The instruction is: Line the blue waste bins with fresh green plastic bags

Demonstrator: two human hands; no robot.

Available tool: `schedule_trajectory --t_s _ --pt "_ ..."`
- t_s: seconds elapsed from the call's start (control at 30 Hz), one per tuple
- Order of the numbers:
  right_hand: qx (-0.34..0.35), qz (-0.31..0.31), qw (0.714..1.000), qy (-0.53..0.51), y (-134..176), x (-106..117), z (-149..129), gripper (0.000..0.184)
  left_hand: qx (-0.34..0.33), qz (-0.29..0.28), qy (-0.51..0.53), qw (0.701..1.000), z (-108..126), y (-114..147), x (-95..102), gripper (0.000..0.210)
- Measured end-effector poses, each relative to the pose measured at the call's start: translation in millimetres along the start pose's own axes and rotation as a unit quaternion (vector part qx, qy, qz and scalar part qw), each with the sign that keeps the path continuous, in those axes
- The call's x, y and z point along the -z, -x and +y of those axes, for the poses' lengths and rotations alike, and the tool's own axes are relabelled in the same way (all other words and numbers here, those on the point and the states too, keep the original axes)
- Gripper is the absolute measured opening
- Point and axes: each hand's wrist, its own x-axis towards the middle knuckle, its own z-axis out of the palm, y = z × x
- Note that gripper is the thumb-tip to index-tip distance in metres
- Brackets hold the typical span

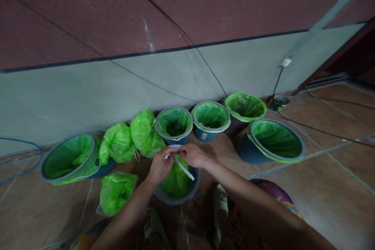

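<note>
My left hand (159, 165) and my right hand (193, 154) meet over a small grey bin (187, 195) lined with a green plastic bag (175, 181). Both hands pinch the white drawstring (184, 168) of that bag near the bin's far rim. A loose end of the string trails toward the right over the bag.
Several more bins with green liners stand along the grey wall: one at the left (68, 158), two in the middle (174, 124), (211, 119), two at the right (245, 106), (275, 140). Tied green bags (117, 142) lie between them. Cables (307, 127) cross the tiled floor.
</note>
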Motion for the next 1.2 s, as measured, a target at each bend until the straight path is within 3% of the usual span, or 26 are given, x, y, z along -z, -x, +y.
schedule_trajectory --t_s 0.1,0.27,0.47,0.63,0.7,0.77,0.83,0.9,0.97,1.03,1.13,1.2 --pt "0.000 -0.023 0.989 -0.149 -2 -3 2 0.025 0.035 0.003 0.031 0.999 5 1 -2.8 0.022" --pt "-0.033 -0.044 0.928 -0.369 -2 -8 5 0.021 0.111 0.020 0.073 0.991 11 3 -4.7 0.026" --pt "-0.071 -0.075 0.883 -0.457 -4 -8 8 0.014 0.120 0.018 0.101 0.987 12 3 -1.1 0.027" --pt "-0.070 -0.092 0.877 -0.467 -7 -12 9 0.019 0.141 0.004 0.135 0.981 17 1 3.9 0.022" --pt "-0.061 -0.089 0.889 -0.445 -6 -13 9 0.016 0.144 0.000 0.148 0.978 19 0 4.6 0.022" --pt "-0.047 -0.078 0.924 -0.372 -5 -13 7 0.018 0.150 -0.006 0.160 0.976 19 -1 4.5 0.022" --pt "-0.020 -0.041 0.971 -0.235 -3 -11 4 0.022 0.158 -0.012 0.170 0.973 16 -3 4.4 0.023" --pt "0.014 0.013 0.997 -0.076 0 -9 1 0.022 0.165 -0.023 0.173 0.971 12 -4 5.3 0.023" --pt "0.041 0.045 0.997 0.047 3 -8 0 0.019 0.171 -0.042 0.154 0.972 7 -6 6.8 0.021" --pt "0.034 0.036 0.991 0.123 6 -10 2 0.023 0.167 -0.070 0.086 0.980 0 -6 7.3 0.016" --pt "-0.005 0.001 0.986 0.167 8 -16 9 0.026 0.157 -0.096 -0.044 0.982 -10 -2 3.8 0.001" --pt "-0.024 -0.012 0.985 0.171 9 -19 13 0.027 0.161 -0.096 -0.083 0.979 -16 2 -0.1 0.008"
